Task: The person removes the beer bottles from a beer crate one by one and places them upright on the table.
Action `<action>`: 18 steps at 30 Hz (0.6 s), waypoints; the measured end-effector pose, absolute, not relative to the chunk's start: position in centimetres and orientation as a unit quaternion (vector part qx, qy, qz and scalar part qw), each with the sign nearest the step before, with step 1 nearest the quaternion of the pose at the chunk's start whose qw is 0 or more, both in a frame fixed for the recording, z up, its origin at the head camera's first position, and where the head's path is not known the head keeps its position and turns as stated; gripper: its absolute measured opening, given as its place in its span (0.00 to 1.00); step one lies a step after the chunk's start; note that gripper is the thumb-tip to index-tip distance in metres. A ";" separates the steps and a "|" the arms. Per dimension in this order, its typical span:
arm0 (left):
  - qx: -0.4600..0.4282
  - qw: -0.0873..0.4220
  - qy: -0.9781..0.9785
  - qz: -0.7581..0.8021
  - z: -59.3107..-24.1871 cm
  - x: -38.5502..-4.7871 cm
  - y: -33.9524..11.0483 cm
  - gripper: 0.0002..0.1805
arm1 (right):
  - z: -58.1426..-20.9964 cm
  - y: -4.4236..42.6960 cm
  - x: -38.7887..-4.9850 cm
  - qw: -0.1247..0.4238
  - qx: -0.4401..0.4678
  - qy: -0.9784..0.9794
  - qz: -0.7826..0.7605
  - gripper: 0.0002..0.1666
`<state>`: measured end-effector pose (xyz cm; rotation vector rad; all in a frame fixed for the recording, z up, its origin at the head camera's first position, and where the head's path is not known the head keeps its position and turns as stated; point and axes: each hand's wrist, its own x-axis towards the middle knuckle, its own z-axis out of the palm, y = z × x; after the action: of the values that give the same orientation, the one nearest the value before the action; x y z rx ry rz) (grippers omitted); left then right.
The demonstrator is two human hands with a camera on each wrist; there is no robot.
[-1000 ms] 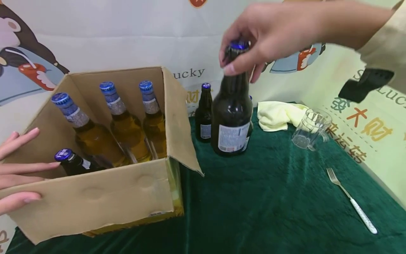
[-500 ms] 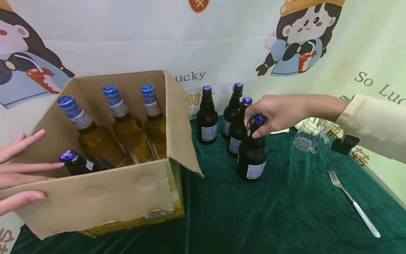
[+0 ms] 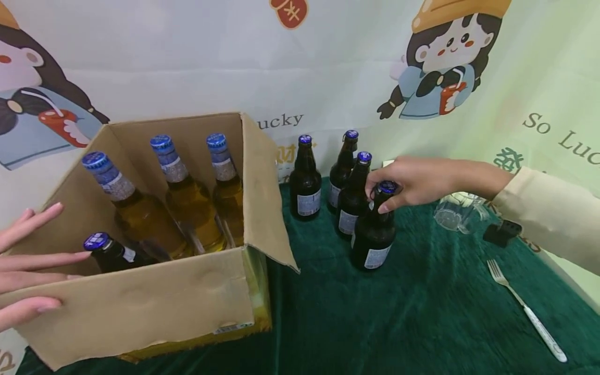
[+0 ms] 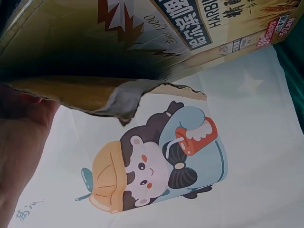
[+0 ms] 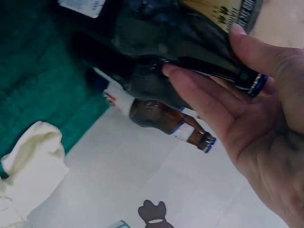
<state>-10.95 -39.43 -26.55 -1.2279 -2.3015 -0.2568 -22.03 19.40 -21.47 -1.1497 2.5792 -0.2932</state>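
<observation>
Four fingertips of my left hand lie across the left corner of an open cardboard box, its visible fingers fairly straight. In the left wrist view, the flap hides much of that hand. Three amber bottles with blue caps, one an amber beer bottle, and a shorter dark bottle are inside. My right hand grips the neck of a dark beer bottle standing upright on the green cloth. In the right wrist view, thumb and fingers lie around the neck below its blue cap.
Several more dark bottles, one a dark bottle, stand behind on the green tablecloth. A glass mug lies tilted at right, near a pale yellow towel. A fork lies at the front right. A printed backdrop rises behind.
My right hand has lowered the dark bottle from mid-air onto the cloth in front of the other dark bottles. In the last half second it has stayed there. My left hand has hardly moved.
</observation>
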 end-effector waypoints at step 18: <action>-0.459 0.274 -0.837 -0.112 -26.7 -10.8 -39.3 0.29 | -21.4 18.9 -20.6 0.047 -0.379 0.917 -0.114 0.23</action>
<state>-10.80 -39.34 -26.70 -1.2355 -2.2520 -0.3010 -20.63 18.88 -21.38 -1.1552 2.7986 -0.3493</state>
